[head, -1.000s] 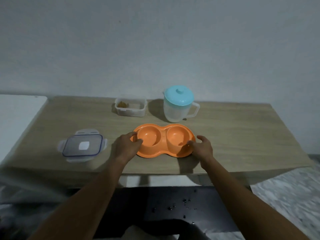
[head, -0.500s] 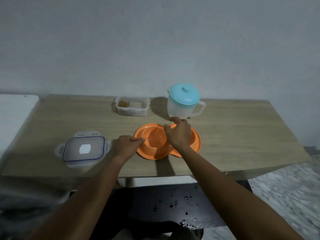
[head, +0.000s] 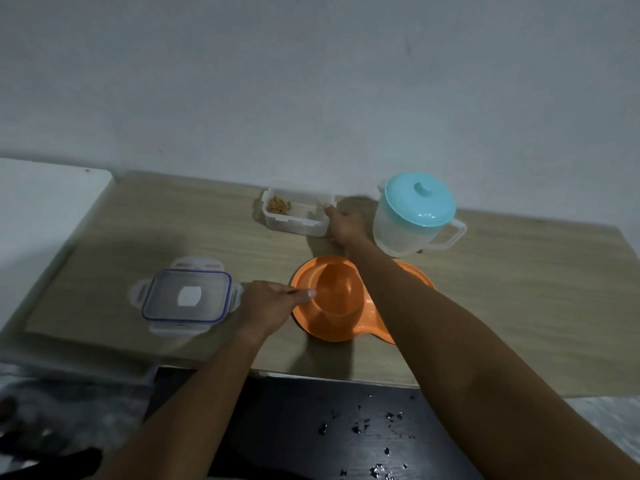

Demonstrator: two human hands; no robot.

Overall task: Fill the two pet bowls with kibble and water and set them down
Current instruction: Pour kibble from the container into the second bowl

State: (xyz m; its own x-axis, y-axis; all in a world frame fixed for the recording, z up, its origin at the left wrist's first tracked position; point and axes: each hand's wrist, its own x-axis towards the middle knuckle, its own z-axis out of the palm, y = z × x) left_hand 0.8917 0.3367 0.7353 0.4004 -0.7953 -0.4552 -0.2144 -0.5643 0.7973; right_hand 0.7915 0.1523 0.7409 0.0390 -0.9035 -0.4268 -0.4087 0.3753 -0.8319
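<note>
An orange double pet bowl (head: 332,303) lies on the wooden table (head: 519,289), both cups without contents; my right forearm hides most of its right cup. My left hand (head: 270,303) rests on the bowl's left rim, thumb over the edge. My right hand (head: 343,225) has reached across the bowl to the right end of a clear open container (head: 296,213), which holds a small heap of brown kibble in its left corner. The thumb touches that container's corner. A clear water jug with a turquoise lid (head: 415,213) stands just right of that hand.
The container's clear lid with blue seal (head: 187,299) lies flat left of the bowl. A white surface (head: 45,202) adjoins the table's left end. A dark mat with scattered specks (head: 346,427) lies on the floor below the table's front edge.
My right hand left the bowl's right end, passed over the bowl and now reaches the kibble container. My left hand stayed on the left rim. The camera moved closer.
</note>
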